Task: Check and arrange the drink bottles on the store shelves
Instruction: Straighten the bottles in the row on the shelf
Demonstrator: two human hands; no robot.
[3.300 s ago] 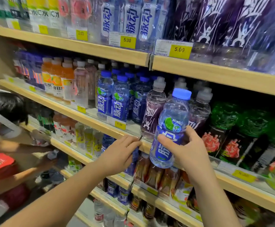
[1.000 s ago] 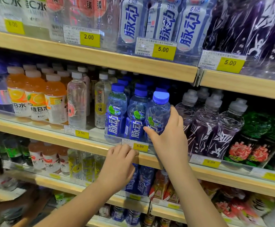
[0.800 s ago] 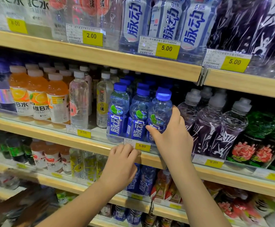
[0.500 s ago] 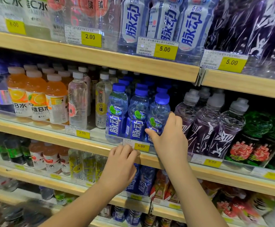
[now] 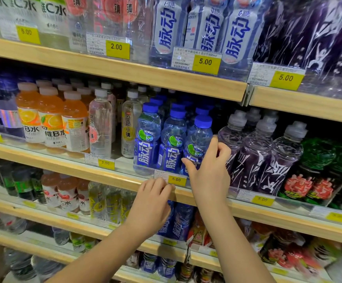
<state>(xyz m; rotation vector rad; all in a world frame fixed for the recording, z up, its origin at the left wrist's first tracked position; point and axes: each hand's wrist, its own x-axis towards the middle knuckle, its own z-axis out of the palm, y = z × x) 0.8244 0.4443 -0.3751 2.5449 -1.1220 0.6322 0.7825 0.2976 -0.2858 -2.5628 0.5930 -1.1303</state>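
Observation:
Three blue-capped bottles with blue labels stand in a row at the front of the middle shelf (image 5: 125,181). My right hand (image 5: 209,172) is on the rightmost blue bottle (image 5: 198,139), with the thumb on its label and the fingers curled at its right side. That bottle stands upright on the shelf beside its two neighbours (image 5: 172,144). My left hand (image 5: 151,205) rests lower, its curled fingertips hooked over the shelf's wooden front edge just left of the 5.00 price tag (image 5: 176,179).
Purple grey-capped bottles (image 5: 253,156) stand close to the right of my right hand. Clear bottles (image 5: 99,127) and orange drinks (image 5: 49,121) are on the left. The upper shelf (image 5: 166,78) hangs low overhead. The shelves below are packed with drinks.
My right hand has carried the blue bottle from in front of the shelf into the row. In the last second it slid lower on the bottle. My left hand has stayed on the shelf edge.

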